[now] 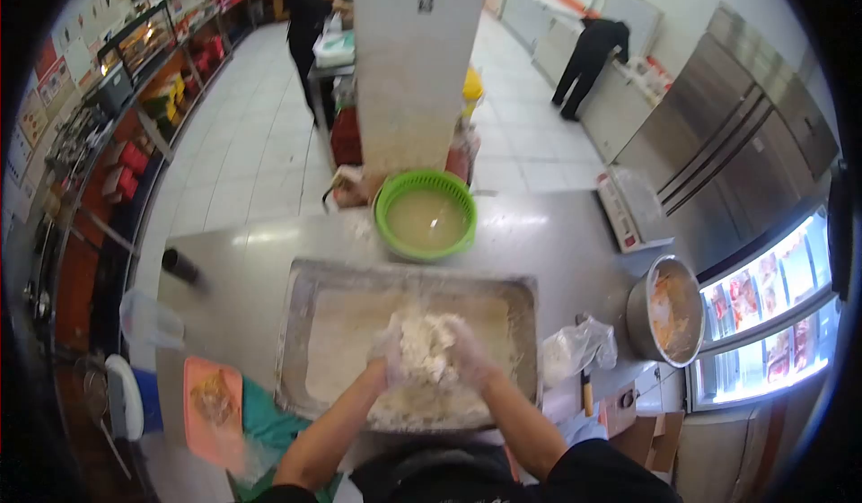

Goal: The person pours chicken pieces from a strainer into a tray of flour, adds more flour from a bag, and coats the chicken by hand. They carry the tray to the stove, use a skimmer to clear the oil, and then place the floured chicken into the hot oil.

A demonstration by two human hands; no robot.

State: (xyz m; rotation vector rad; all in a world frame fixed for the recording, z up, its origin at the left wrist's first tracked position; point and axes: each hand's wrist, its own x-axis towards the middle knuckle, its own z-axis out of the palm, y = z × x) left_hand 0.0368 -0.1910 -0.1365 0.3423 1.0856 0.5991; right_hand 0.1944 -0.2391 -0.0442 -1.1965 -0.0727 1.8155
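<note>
Hands: your left hand [386, 352] and right hand [470, 356] cup floury clumps [429, 346] between them.
Clumps: above the metal tray [296, 323], at the bench's [575, 279] near edge.
Green basket [388, 225]: just beyond the tray, by the bench's far edge.

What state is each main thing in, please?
Left hand: cupped around clumps.
Right hand: cupped around clumps.
Clumps: floury, gathered.
Pan: uncovered, floury.
Basket: upright, holding cloudy liquid.
Bowl: uncovered, smeared orange.
Bag: crumpled.
Display fridge: lit.
Scale: on or off, unclear.
</note>
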